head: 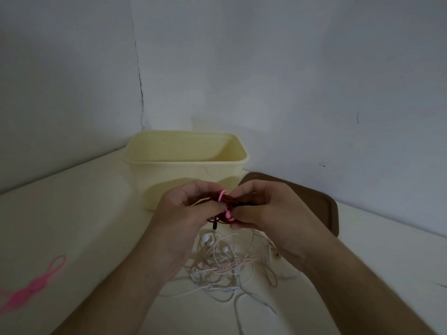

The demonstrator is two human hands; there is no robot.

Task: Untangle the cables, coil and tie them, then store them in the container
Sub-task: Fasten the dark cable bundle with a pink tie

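Hands meet before the yellow container (193,163): left hand (186,209) and right hand (263,209) both pinch a dark red coiled cable (219,213), mostly hidden, wrapped by a pink tie (227,211). White tangled cables (225,267) lie beneath on the table.

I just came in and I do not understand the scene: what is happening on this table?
A person is tying a coiled dark red cable with a pink tie; the left hand and the right hand both pinch it. Below the hands lies a tangle of white earphone cables, not yet sorted. The cream container behind stands open, its brown lid beside it. More pink ties lie at the left.
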